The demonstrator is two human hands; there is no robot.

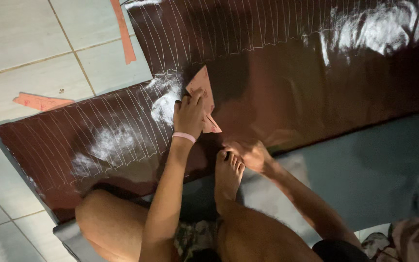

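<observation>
- My knees and my bare foot (227,177) are closest to me; the toes rest on the near edge of the dark brown glossy sheet (292,92) and seem to pin it to the floor.
- My right hand (250,154) lies just beside that foot, low on the sheet's edge. It is in shadow, so I cannot tell if it is clenched or flat.
- My left hand (188,115), pink band (184,137) at the wrist, presses fingers down on a pinkish card template (203,94) lying flat on the sheet, roughly at its middle.
- The template looks thin, light and stiff. I judge it would slide easily on so shiny a surface, so it is best held by firm pressure from above, near its edges.
- The sheet looks soft and floppy, likely slick; rows of pale traced lines (122,121) cover its left part and far side.
- Farther off, pink offcuts (40,101) lie on the tiled floor (20,43).
</observation>
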